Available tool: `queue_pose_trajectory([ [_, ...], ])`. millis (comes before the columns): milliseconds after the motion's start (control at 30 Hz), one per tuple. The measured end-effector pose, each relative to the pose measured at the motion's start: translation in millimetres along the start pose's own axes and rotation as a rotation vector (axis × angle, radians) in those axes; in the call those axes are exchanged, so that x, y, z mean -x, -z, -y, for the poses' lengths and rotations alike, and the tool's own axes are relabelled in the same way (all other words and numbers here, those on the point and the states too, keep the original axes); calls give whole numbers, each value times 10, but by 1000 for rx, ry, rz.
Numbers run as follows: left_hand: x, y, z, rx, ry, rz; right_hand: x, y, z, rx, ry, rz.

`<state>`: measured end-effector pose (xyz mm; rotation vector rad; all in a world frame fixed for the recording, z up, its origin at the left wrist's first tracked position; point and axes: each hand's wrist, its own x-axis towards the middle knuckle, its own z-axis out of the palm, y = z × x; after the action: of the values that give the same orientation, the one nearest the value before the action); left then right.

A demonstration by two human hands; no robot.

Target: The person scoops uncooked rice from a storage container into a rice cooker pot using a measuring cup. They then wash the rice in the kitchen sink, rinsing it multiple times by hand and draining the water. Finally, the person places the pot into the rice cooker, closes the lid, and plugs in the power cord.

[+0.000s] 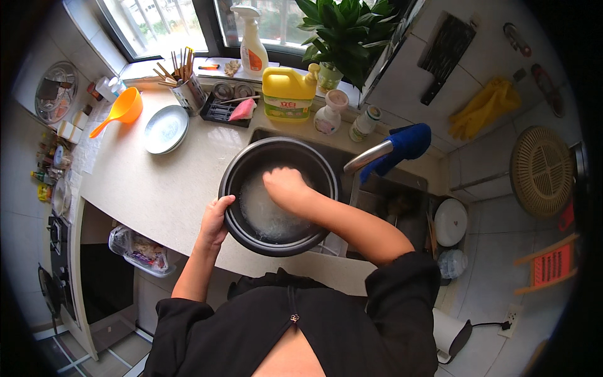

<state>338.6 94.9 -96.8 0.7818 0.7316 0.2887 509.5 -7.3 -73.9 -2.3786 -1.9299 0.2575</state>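
Black pot (317, 166) encircles right hand (286, 185) (seemingly curled).

Window (157, 28): ahead of you, brightly daylit
Counter (144, 182): pale, before you
Wall (483, 270): tiled, on your right
Floor (107, 367): tiled, on your left

Yellow jug (286, 88): large red characters (286, 102) above green band (286, 114). White spray bottle (250, 34): orange label (255, 61), print too small to read.
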Motion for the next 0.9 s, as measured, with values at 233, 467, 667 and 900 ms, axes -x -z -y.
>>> queue_pose_trajectory([
  [233, 26, 43, -25, -22, -11, 6, 34, -49, 335, 4, 135, -19],
  [467, 70, 74, -149, -26, -16, -4, 204, 378, 117, -157, 140, 90],
  [667, 89, 44, -91, -79, -88, -52, 452, 422, -59, -246, 94, 0],
  [900, 68, -65, 47, -21, -51, -59, 517, 321, 276, -438, 272, 109],
])
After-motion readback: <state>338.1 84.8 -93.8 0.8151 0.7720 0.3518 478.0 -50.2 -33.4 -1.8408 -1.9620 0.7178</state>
